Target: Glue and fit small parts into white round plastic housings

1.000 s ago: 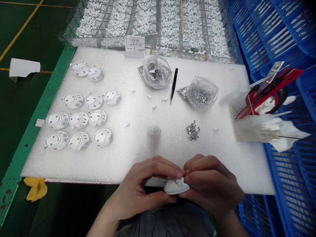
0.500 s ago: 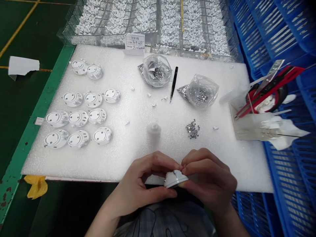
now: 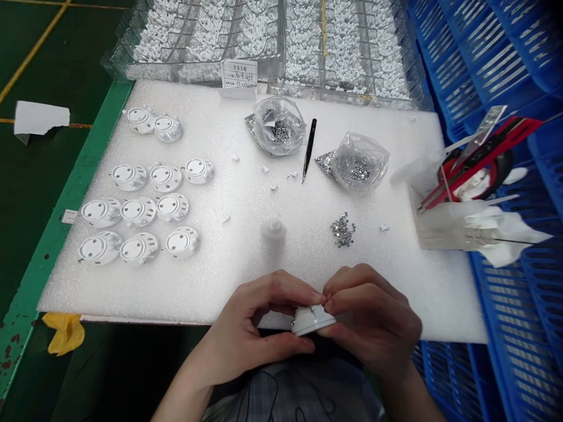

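Your left hand (image 3: 246, 328), fingers curled and thumb beneath, pinches one side of a white moulded part (image 3: 313, 321) just past the near edge of the white foam sheet (image 3: 211, 290), while your right hand (image 3: 373, 319), equally closed, grips the other side, with the fingers of both hands almost meeting on top. Even pressure from both sides and a low hold, close over the foam, would best keep this small piece steady and give it a soft landing if it slips. Far left, the green rail (image 3: 65, 193) bounds the sheet beyond eleven matching white parts (image 3: 138, 212) set out in rows, and a strip of foam separates them from your left hand. Ahead, a small translucent bottle (image 3: 272, 231) stands just above your hands, beneath slim black tweezers (image 3: 309, 149) lying between two plastic bags of silver pieces (image 3: 279, 126). To the right sit a loose silver pile (image 3: 342, 230) and red-handled scissors (image 3: 479, 164), with foam open beside your right hand before its edge meets the blue crates (image 3: 519, 305).
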Motion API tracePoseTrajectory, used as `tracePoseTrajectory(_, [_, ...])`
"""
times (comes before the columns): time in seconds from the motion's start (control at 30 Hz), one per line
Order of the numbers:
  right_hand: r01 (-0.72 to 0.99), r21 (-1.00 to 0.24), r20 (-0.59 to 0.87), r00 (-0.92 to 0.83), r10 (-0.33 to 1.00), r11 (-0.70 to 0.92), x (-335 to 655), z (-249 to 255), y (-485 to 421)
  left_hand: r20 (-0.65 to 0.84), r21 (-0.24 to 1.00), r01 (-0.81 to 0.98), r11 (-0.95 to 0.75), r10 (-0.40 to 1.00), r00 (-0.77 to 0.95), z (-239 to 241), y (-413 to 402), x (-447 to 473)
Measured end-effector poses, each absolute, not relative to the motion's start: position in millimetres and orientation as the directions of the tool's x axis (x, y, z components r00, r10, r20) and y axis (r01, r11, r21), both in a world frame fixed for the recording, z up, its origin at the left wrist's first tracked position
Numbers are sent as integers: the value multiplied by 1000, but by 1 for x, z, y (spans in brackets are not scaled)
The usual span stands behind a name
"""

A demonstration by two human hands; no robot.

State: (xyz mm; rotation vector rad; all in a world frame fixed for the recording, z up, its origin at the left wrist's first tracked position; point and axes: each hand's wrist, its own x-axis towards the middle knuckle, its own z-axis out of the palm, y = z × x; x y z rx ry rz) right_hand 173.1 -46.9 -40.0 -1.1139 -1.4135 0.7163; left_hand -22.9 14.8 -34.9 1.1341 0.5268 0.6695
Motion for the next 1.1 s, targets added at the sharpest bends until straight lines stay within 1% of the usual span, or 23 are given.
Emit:
tracePoseTrajectory(0.23, [311, -858, 456, 92, 885, 409, 171, -38, -45, -47, 910, -267, 318, 717, 695, -35, 13, -22])
tracePoseTrajectory(0.4, [335, -837, 483, 85, 871, 432, 172, -37, -45, -60, 889, -286, 358, 710, 702, -35, 12, -22])
tracePoseTrajectory(0.6, [341, -839, 479, 92, 873, 424, 172, -37, -45, -34, 920, -252, 301, 702, 712, -34, 13, -22])
tracePoseTrajectory(0.73, [294, -869, 447, 118, 886, 399, 171, -38, -46, -36, 937, -228, 266, 722, 691, -33, 13, -22])
tracePoseTrajectory(0.8, [318, -867, 436, 108, 893, 385, 171, -37, -47, -47, 945, -208, 254, 732, 679, -33, 13, -21])
tracePoseTrajectory(0.93, [422, -811, 470, 59, 881, 404, 171, -35, -45, -56, 958, -178, 226, 753, 656, -32, 14, -20])
tracePoseTrajectory(1.1, [374, -835, 464, 87, 881, 403, 173, -35, -45, -113, 952, -164, 258, 796, 594, -29, 8, -16])
